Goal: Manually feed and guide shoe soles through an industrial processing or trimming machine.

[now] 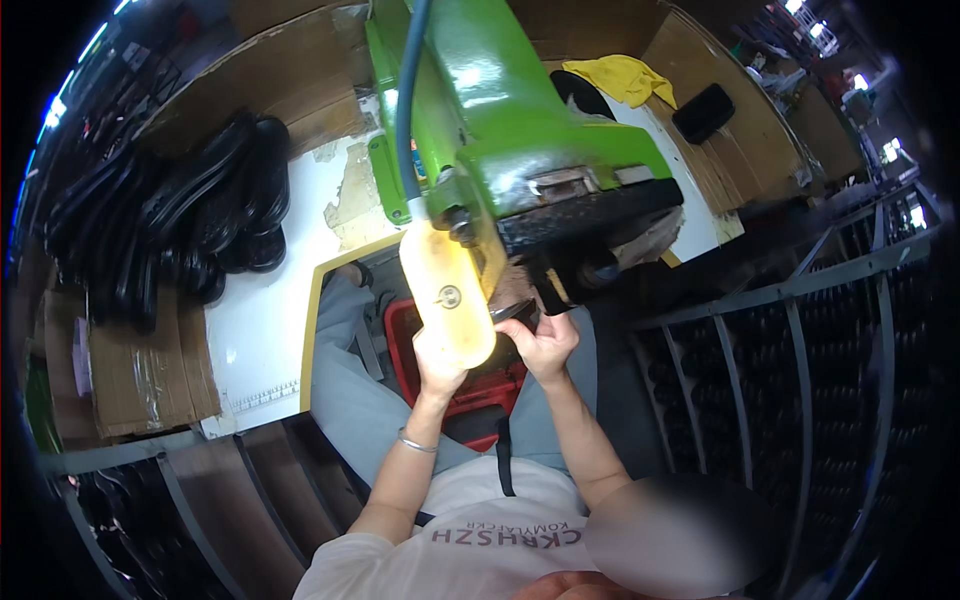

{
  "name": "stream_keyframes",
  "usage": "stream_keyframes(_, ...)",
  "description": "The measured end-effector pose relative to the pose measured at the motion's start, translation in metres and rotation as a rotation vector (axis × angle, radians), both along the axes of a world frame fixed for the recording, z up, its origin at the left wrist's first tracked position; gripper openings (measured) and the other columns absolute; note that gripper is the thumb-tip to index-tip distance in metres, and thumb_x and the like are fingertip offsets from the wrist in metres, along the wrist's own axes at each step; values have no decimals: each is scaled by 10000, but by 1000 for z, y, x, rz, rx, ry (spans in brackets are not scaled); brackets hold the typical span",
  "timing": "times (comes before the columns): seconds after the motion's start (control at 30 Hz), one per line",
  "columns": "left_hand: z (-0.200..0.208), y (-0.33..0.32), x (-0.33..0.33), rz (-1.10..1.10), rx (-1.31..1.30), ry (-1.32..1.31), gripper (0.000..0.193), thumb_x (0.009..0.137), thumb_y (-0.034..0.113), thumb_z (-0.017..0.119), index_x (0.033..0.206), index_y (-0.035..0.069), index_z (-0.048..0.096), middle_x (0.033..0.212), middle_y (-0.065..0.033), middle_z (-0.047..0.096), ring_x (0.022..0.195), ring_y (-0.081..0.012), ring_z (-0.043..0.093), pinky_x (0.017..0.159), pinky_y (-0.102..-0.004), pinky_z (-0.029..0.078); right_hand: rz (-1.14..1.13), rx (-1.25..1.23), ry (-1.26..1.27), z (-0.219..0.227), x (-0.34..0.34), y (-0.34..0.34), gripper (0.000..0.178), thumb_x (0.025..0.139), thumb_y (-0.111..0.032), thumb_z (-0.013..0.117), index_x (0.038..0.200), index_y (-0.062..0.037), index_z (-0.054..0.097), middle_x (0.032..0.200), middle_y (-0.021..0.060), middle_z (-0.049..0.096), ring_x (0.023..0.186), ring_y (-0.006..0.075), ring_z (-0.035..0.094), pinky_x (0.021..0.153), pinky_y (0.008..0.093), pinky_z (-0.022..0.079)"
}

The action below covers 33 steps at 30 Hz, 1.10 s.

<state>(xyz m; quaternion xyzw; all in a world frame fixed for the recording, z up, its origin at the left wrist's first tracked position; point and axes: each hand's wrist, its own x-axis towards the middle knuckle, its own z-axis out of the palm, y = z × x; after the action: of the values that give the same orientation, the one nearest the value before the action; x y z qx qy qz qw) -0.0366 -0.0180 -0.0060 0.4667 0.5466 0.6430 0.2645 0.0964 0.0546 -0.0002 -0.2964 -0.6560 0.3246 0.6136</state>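
Loosely curled, right grip (545,350), apparently touching dark piece (514,312)

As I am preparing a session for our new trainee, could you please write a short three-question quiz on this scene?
1. Multiple choice: which of these partly covers the person's left hand in this view?
a) the yellow cloth
b) the pale yellow machine part
c) the cardboard box

2. True or false: the heap of black sole-shaped pieces is to the left of the green machine.

3. Fill in the missing word: between the person's legs, below the hands, there is a ____ plastic container. (Give its colour.)

Key: 1. b; 2. true; 3. red.
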Motion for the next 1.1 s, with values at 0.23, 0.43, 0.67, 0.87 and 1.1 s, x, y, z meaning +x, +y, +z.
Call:
stream_keyframes(0.23, -39, 6, 44, 150, 75, -501, 360, 750, 119, 806, 1009, -1, 587, 945, -39, 629, 879, -124, 585, 812, -250, 451, 435, -968, 503, -98, 26, -10, 753, 778, -212, 768, 1391, -85, 351, 1336, 114, 453, 1262, 259, 425, 1017, 461, 394)
stream_keyframes(0.43, -14, 11, 56, 38, 81, -701, 385, 743, 93, 807, 1046, -6, 592, 975, -45, 642, 871, -124, 591, 806, -258, 461, 336, -979, 630, -80, 48, -5, 543, 863, -196, 684, 1313, -124, 388, 1259, 105, 489, 1122, 293, 539, 864, 536, 505)
stream_keyframes(0.67, -35, 14, 40, 107, -39, -103, 343, 709, 60, 825, 955, 11, 591, 871, -32, 636, 796, -102, 595, 707, -243, 498, -172, -530, 292, -11, 82, 20, 617, 705, 16, 794, 1245, -39, 501, 1150, 77, 547, 1028, 161, 536, 896, 274, 455)
stream_keyframes(0.87, 15, 4, 10, -36, 116, -230, 245, 737, 37, 799, 886, 45, 604, 840, -7, 590, 741, -100, 554, 688, -244, 471, -214, -415, 205, 8, 93, 38, 646, 686, 32, 800, 1253, -42, 499, 1127, 66, 552, 985, 153, 556, 875, 259, 469)
stream_keyframes(1.1, -3, -3, -4, 179, 169, -257, 249, 774, 77, 705, 933, -9, 533, 874, -60, 530, 761, -145, 517, 711, -286, 445, -224, -301, 82, 38, 81, 32, 686, 673, 82, 772, 1284, -20, 476, 1125, 65, 534, 967, 161, 566, 852, 279, 497)
